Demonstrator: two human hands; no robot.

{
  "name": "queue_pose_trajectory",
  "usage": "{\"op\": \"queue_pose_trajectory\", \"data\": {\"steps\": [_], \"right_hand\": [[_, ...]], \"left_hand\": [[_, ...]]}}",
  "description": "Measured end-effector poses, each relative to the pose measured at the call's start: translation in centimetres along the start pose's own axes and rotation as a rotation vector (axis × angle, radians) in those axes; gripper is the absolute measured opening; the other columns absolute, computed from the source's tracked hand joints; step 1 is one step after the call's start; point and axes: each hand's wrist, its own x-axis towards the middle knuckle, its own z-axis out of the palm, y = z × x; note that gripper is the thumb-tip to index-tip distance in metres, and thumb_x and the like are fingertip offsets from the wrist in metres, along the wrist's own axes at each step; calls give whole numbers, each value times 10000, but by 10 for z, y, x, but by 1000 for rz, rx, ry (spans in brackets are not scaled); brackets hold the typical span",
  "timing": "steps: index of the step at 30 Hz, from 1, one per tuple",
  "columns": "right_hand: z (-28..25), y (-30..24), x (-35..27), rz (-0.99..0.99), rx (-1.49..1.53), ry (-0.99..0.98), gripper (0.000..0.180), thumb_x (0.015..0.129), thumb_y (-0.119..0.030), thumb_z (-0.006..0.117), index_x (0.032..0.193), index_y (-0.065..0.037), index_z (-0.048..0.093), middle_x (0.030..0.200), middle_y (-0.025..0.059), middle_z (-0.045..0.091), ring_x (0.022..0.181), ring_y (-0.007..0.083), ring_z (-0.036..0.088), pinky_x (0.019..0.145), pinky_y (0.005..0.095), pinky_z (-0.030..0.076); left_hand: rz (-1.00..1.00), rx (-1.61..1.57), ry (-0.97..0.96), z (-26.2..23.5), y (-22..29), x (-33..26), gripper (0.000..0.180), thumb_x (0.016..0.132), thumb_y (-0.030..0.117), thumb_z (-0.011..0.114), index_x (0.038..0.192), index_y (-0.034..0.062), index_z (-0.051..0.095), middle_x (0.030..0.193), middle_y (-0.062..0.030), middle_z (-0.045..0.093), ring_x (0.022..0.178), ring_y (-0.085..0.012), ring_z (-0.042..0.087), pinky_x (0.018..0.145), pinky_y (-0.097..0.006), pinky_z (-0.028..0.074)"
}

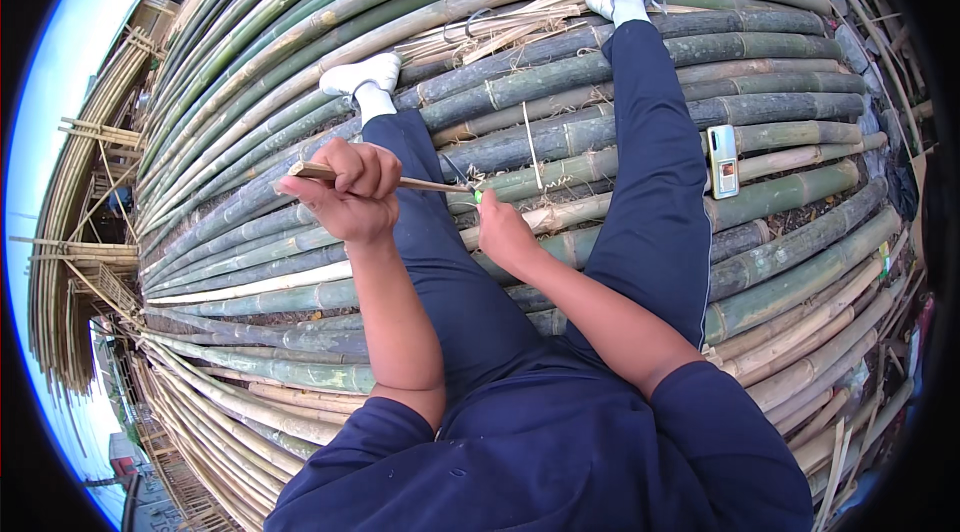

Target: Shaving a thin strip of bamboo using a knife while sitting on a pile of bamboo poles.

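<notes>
My left hand [352, 194] is closed round a thin split bamboo strip [430, 185]. The strip's thicker end sticks out to the left of the fist, and its thin end reaches across to my right hand [507, 235]. That hand is closed on a small knife [478, 197] with a bit of bright green at its handle; most of the handle is hidden in the fingers. Its narrow dark blade points up and away, at the strip's right end. Whether the blade's edge touches the strip I cannot make out. Pale shavings [476, 175] lie just beyond the blade.
I sit on rows of bamboo poles [540, 82], legs stretched apart. A loose thin strip [531, 147] lies between my legs. Beyond it is a bundle of split strips [510, 24]. A phone [722, 162] rests beside my right leg. Stacked poles [75, 202] stand far left.
</notes>
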Motion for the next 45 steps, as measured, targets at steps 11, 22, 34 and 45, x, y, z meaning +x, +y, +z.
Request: {"op": "queue_pose_trajectory", "data": {"steps": [11, 22, 34, 45], "right_hand": [[21, 48, 11, 102, -272, -68, 126, 855, 2, 429, 977, 33, 423, 815, 282, 636, 806, 434, 641, 704, 500, 524], [47, 96, 14, 268, -304, -188, 190, 850, 3, 463, 1037, 22, 433, 952, 267, 640, 935, 406, 634, 800, 498, 509], [11, 0, 7, 110, 9, 147, 245, 926, -96, 440, 1081, 93, 424, 840, 312, 616, 805, 447, 624, 699, 499, 509], [70, 112, 19, 310, -92, -139, 259, 801, 24, 501, 1045, 77, 434, 968, 310, 611, 946, 443, 605, 826, 491, 485]], "left_hand": [[18, 79, 19, 9, -4, -3, 597, 900, 682, 302, 618, 159, 243, 459, 61, 155, 372, -57, 106, 354, -239, 93], [10, 114, 64, 16, -2, -7, 610, 887, 696, 321, 617, 155, 244, 478, 66, 144, 392, -60, 85, 367, -244, 78], [60, 119, 194, -2, 9, -13, 611, 893, 695, 294, 620, 151, 240, 465, 57, 152, 395, -62, 83, 373, -247, 75], [131, 210, 330, 8, -1, -9, 621, 890, 697, 290, 617, 142, 235, 477, 54, 160, 403, -59, 83, 377, -240, 77]]}}
